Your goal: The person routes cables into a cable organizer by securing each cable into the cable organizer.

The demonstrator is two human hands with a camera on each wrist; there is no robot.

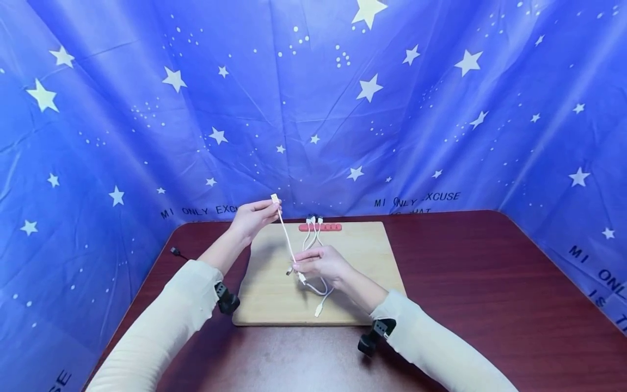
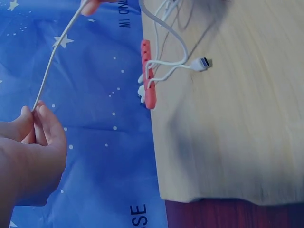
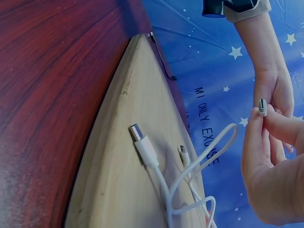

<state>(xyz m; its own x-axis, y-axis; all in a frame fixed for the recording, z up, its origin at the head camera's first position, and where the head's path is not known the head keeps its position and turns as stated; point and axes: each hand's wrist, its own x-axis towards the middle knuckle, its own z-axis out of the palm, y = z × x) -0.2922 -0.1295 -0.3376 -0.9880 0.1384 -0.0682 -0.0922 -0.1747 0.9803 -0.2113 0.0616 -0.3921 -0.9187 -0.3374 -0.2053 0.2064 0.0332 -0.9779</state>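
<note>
My left hand (image 1: 252,219) pinches a thin white USB cable (image 1: 286,231) just below its broad plug (image 1: 275,198), raised above the board's back left corner. The lower end of that cable is pinched by my right hand (image 1: 324,264), over the middle of the board; its small connector (image 3: 262,107) pokes out from the fingertips in the right wrist view. Between the hands the cable runs nearly straight. Other white cables hang from a red cable holder (image 1: 320,227) at the board's back edge. One has a USB plug (image 3: 144,147) over the board.
A pale wooden board (image 1: 362,272) lies on the dark red table (image 1: 465,283). At the table's left side is a black cable (image 1: 176,251). A blue star-patterned curtain (image 1: 313,109) stands behind and on both sides.
</note>
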